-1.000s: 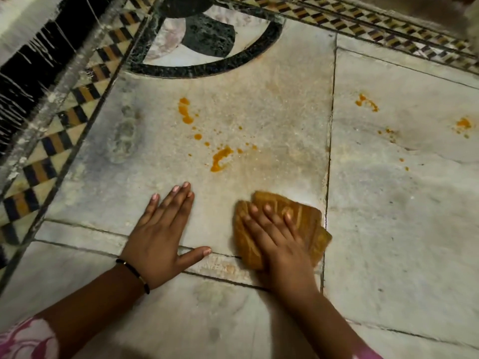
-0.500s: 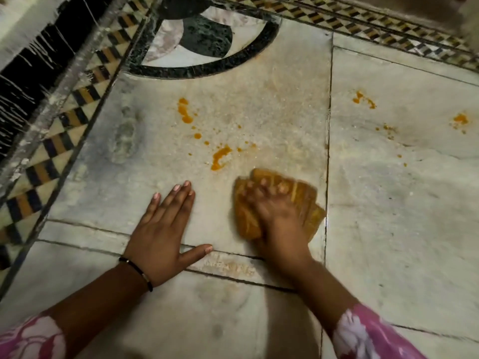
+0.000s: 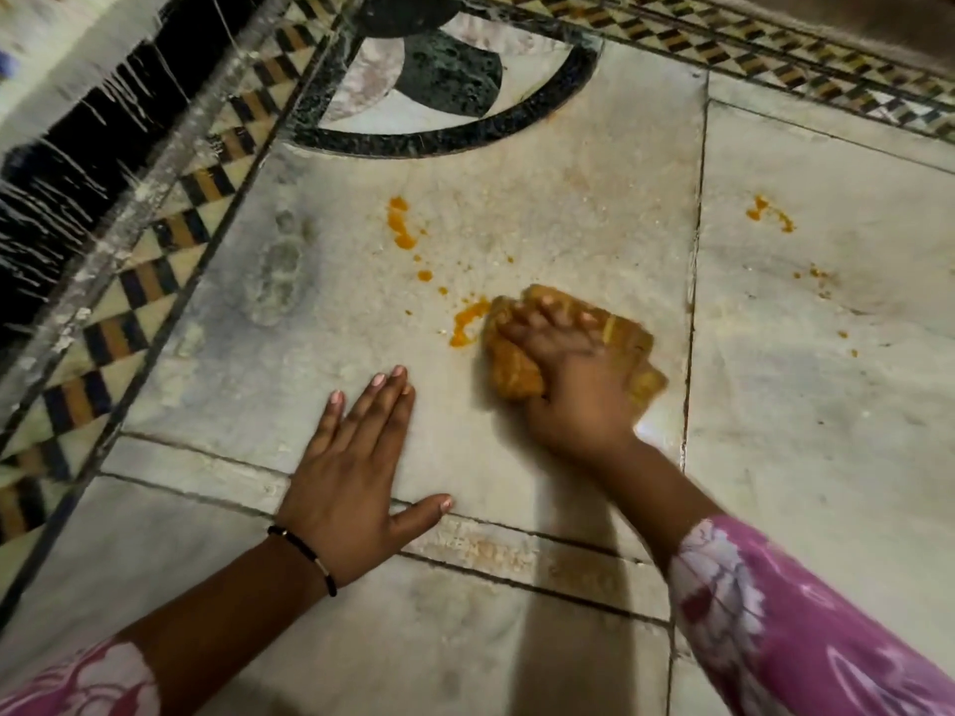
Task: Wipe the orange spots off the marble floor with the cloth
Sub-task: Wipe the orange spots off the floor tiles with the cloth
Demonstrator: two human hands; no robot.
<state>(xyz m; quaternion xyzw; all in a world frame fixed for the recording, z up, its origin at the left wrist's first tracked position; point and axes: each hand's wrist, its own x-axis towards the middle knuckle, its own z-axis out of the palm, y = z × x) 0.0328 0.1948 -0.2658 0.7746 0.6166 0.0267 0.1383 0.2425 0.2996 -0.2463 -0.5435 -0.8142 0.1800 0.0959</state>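
My right hand [image 3: 568, 374] presses a crumpled orange-brown cloth [image 3: 517, 372] flat onto the pale marble floor [image 3: 568, 214]. The cloth's left edge touches a curved orange smear [image 3: 467, 323]. Further up-left lie an elongated orange spot [image 3: 400, 222] and small orange drops [image 3: 425, 275]. On the slab to the right are another orange spot [image 3: 767, 211] and faint specks [image 3: 819, 273]. My left hand [image 3: 356, 472] rests palm down on the floor, fingers spread, a black bracelet on its wrist, left of the cloth and holding nothing.
A black ring inlay [image 3: 455, 131] with a dark green patch lies at the top. A checkered mosaic border [image 3: 155, 271] runs down the left and another along the top right [image 3: 775, 49]. A grout joint [image 3: 695, 250] divides the slabs.
My right hand has pushed the cloth forward and slightly left, from near the lower joint up to the curved smear. My left hand has stayed in place.
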